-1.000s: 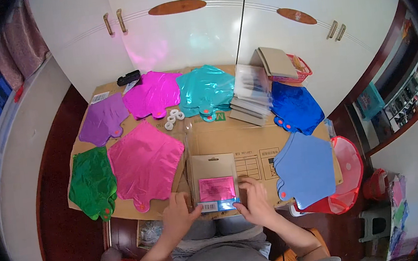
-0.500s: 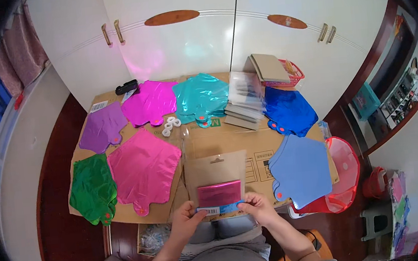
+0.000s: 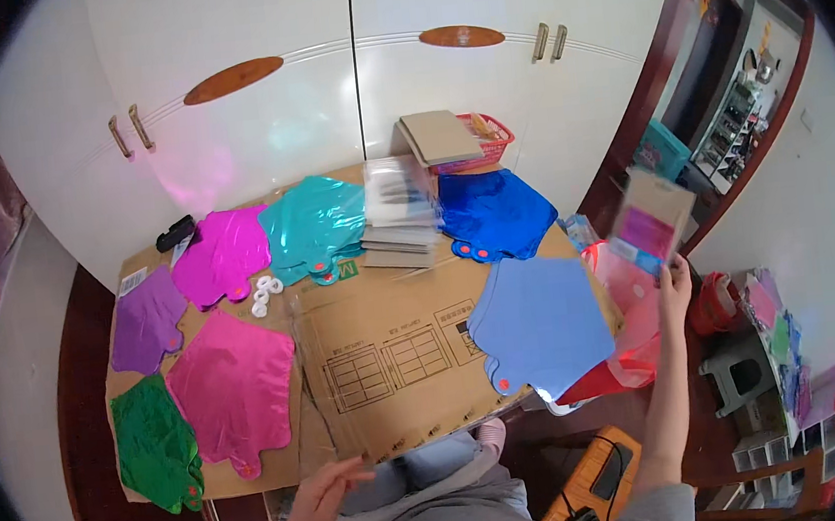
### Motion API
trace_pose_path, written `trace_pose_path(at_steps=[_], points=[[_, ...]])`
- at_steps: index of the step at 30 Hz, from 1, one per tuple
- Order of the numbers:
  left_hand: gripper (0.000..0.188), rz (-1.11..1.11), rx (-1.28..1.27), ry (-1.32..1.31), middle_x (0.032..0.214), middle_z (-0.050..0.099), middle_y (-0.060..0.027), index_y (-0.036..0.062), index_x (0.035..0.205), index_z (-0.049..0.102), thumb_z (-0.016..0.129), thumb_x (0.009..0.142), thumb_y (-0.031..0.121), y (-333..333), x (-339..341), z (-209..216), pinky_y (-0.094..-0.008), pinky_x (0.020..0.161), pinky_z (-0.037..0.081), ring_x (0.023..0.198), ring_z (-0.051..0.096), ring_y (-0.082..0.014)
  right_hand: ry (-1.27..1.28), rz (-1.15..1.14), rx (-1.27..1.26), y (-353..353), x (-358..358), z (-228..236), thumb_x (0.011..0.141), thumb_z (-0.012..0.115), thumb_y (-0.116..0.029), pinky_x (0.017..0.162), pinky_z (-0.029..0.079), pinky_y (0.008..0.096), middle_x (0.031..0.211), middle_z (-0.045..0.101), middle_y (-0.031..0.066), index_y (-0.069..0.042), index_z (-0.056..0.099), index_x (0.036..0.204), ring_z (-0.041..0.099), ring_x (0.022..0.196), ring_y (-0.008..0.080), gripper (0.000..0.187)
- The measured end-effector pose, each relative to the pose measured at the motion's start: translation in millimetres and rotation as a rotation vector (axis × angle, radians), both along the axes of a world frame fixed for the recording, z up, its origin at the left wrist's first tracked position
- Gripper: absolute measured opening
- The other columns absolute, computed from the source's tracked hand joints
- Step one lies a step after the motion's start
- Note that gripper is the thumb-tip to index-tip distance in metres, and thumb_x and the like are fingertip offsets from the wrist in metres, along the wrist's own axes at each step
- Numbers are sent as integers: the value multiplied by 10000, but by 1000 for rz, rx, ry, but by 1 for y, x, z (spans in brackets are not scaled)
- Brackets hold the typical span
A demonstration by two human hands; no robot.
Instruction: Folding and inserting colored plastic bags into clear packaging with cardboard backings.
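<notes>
My right hand (image 3: 677,282) reaches far out to the right, its fingers closed on the lower edge of a flat clear packet (image 3: 648,223) with a folded shiny pink sheet inside. The packet is tilted and slightly blurred, above a red tub (image 3: 636,340) lined with clear plastic. At the near edge of the cardboard-covered table (image 3: 397,363), my left hand (image 3: 325,492) holds nothing, with its fingers stretched out. Light blue flat foil balloons (image 3: 544,324) lie at the table's right. A pink foil balloon (image 3: 233,384) is the one nearest my left hand.
Green (image 3: 157,446), purple (image 3: 147,322), magenta (image 3: 226,254), teal (image 3: 316,225) and dark blue foil balloons (image 3: 497,215) ring the table. White ribbon rolls (image 3: 265,295), a stack of cards (image 3: 401,242) and a red basket (image 3: 487,143) sit among them. An orange stool (image 3: 591,480) stands below right.
My right hand has carried the packet from the table's front to the far right, over the tub. My left hand has let go of it. The view has turned right.
</notes>
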State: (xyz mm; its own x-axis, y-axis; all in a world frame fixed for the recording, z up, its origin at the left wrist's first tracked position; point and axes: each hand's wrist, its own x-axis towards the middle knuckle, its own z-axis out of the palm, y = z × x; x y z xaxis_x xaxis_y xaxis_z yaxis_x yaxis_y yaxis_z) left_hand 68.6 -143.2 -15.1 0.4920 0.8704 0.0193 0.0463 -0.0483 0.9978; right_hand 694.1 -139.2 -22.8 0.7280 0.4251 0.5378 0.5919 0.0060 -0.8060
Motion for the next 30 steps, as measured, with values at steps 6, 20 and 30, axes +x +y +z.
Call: trace_pose_path(at_steps=[6,20,30], points=[[139,-108,-338,49,1025,655,-127,-37,1029,511,476,938,62,-35,-32,-3,-283,820,456,952,623,-199,275,-81,-799,-39,118,-153,739,566,-123,521,484,360,616,611,106,-34,633,748,623,573,221,112],[59,991,-248,228,710,608,5,10,769,672,621,799,11,-105,-163,-193,-223,580,437,654,546,-65,79,-41,-55,-39,31,-101,940,485,-169,922,423,341,1223,509,143,15,449,1259,507,1093,238,370],[247,1135,-781,1113,905,664,-107,45,894,664,604,799,265,-143,-236,-434,-379,731,503,870,632,-259,-514,1375,-262,27,-418,51,753,632,-46,836,476,396,1051,627,152,-35,598,1115,591,966,336,364]])
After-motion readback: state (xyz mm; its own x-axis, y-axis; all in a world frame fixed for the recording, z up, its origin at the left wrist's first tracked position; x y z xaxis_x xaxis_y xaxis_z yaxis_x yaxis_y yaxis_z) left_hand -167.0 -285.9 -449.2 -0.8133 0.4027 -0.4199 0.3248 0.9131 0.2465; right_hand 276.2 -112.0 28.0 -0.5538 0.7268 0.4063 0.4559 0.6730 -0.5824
